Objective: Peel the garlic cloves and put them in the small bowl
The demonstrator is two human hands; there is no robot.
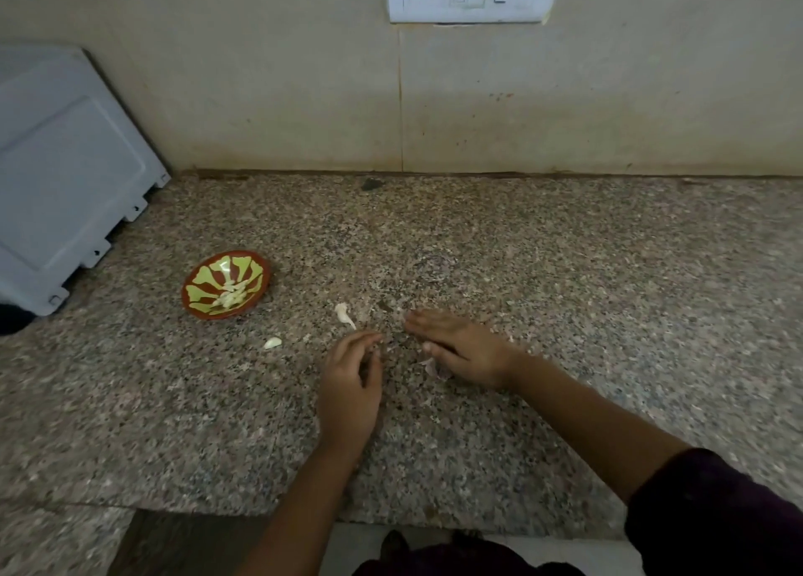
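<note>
1. Two hands first: your left hand (pixel 350 384) has its fingers (pixel 369 340) curled toward the thumb, and I cannot tell if they pinch anything. Your right hand (pixel 460 349) lies flat with straight fingers pressed on the counter (pixel 565 249), a papery skin (pixel 431 367) at its edge.
2. Two pale garlic pieces lie loose to their left: one clove (pixel 272 342) and one scrap (pixel 345 315).
3. One small bowl (pixel 197 282), farther left, holds a clump of peeled cloves (pixel 230 297) I cannot count, so the job looks nearly finished.
</note>
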